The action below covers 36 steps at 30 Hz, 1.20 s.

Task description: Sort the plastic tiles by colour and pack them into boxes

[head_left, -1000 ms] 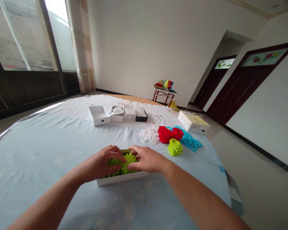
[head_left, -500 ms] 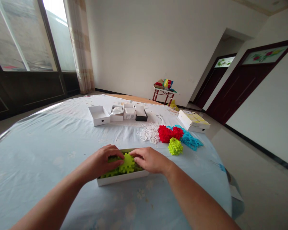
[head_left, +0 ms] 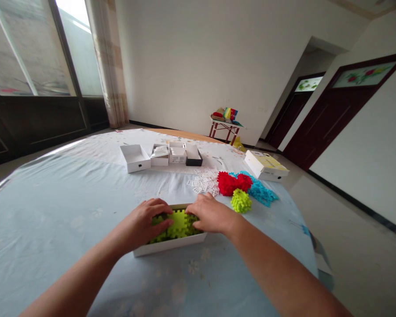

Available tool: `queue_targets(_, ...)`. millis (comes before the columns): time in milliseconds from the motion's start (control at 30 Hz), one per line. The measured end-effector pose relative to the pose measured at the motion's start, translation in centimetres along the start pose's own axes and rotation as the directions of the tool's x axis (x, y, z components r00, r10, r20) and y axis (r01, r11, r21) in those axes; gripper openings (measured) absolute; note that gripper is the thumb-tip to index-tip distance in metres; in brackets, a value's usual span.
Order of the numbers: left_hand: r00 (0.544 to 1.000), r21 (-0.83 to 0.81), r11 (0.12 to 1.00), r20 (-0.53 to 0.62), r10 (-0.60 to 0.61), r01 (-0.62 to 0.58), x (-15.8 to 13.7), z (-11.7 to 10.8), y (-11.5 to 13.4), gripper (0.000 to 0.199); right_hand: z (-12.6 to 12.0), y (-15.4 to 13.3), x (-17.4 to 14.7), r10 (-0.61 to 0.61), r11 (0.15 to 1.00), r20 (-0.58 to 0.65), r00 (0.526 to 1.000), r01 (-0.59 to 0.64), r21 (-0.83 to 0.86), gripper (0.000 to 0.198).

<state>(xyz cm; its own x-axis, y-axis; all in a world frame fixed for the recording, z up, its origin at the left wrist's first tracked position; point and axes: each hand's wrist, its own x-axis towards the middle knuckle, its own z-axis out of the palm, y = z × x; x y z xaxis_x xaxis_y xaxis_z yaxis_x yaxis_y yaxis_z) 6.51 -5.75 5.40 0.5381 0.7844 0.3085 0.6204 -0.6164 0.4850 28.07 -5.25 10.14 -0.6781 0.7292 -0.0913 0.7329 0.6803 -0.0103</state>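
A white open box (head_left: 173,246) sits on the table in front of me, filled with lime-green interlocking plastic blocks (head_left: 178,223) with toothed edges. My left hand (head_left: 150,222) reaches in from the left, thumb and fingers curled on the left edge of the middle block. On the other side, my right hand (head_left: 211,213) has its fingers and thumb bent around the green blocks at the right end. Both sets of fingertips are partly hidden among the blocks. Outside the box, a separate lime-green cluster (head_left: 241,201) rests beyond my right wrist.
Red blocks (head_left: 232,183), blue blocks (head_left: 262,192) and scattered white pieces (head_left: 204,180) lie behind the green cluster. Further back stand several small boxes (head_left: 135,158). A yellow-topped box (head_left: 266,165) is near the right edge of the floral tablecloth (head_left: 69,224).
My right hand has moved slightly right and up, its fingers lower among the blocks at the box's right end. The middle green block now sits flatter and a little further right.
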Motion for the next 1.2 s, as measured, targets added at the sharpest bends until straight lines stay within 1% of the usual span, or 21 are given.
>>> queue_targets(67, 1.0, -0.002, 1.0, -0.012, 0.007, -0.007, 0.0, 0.0, 0.4, 0.029, 0.0, -0.1, 0.2, -0.022, 1.0, 0.007, 1.0, 0.022, 0.016, 0.024)
queue_targets(133, 1.0, 0.012, 0.999, 0.006, 0.031, -0.031, 0.0, 0.1, 0.7, 0.03, 0.0, 0.2, 0.3, -0.041, 0.998, 0.002, 0.999, 0.041, 0.053, 0.026)
queue_targets(200, 0.999, 0.033, 0.998, 0.025, 0.048, -0.049, -0.1, 0.4, 0.9, 0.029, 0.1, 0.6, 0.2, -0.031, 0.997, -0.016, 0.999, 0.032, 0.07, 0.028)
queue_targets(300, 0.998, 0.053, 0.997, 0.031, 0.051, -0.052, -0.1, 0.6, 0.9, 0.029, 0.0, 1.1, 0.2, 0.02, 1.0, -0.042, 0.999, -0.02, 0.016, 0.026)
queue_targets(400, 0.998, 0.065, 0.997, 0.041, 0.045, -0.048, 0.0, 0.7, 0.9, 0.03, -0.1, 1.0, 0.4, 0.025, 0.999, -0.026, 0.999, -0.026, -0.039, 0.023)
queue_targets(467, 0.998, 0.065, 0.997, 0.04, 0.041, -0.043, 0.0, 0.7, 0.9, 0.03, 0.0, 0.7, 0.6, 0.015, 0.999, -0.018, 1.0, -0.015, -0.036, 0.024)
queue_targets(567, 0.999, 0.049, 0.998, 0.032, 0.039, -0.041, 0.0, 0.7, 0.8, 0.028, 0.4, 0.3, 0.9, 0.014, 1.0, -0.019, 1.0, -0.014, 0.012, 0.025)
queue_targets(733, 0.999, 0.021, 0.999, 0.026, 0.034, -0.034, -0.1, 0.5, 0.6, 0.03, 0.4, 0.0, 1.2, -0.004, 0.996, 0.027, 1.0, 0.002, 0.088, 0.029)
queue_targets(833, 0.999, -0.005, 1.0, 0.03, 0.016, -0.016, -0.2, 0.2, 0.7, 0.03, 0.1, -0.2, 1.2, 0.007, 0.999, 0.041, 0.999, -0.009, 0.05, 0.036)
queue_targets(933, 0.999, -0.013, 1.0, 0.05, -0.009, 0.01, -0.2, 0.0, 0.9, 0.03, -0.1, -0.4, 1.3, 0.012, 1.0, 0.101, 0.995, -0.015, 0.025, 0.038)
queue_targets(1033, 0.998, -0.024, 1.0, 0.055, -0.007, 0.008, -0.2, 0.1, 1.1, 0.03, -0.1, -0.3, 1.4, 0.009, 0.995, 0.138, 0.99, -0.022, 0.093, 0.041)
queue_targets(1133, 0.999, -0.024, 1.0, 0.043, -0.003, 0.004, -0.2, 0.4, 1.1, 0.03, 0.1, 0.1, 1.4, 0.01, 0.972, 0.096, 0.995, -0.032, 0.231, 0.045)
queue_targets(1200, 1.0, -0.014, 1.0, 0.027, -0.003, 0.003, -0.2, 0.5, 1.0, 0.032, 0.3, 0.5, 1.4, 0.036, 0.938, 0.073, 0.997, -0.059, 0.342, 0.049)
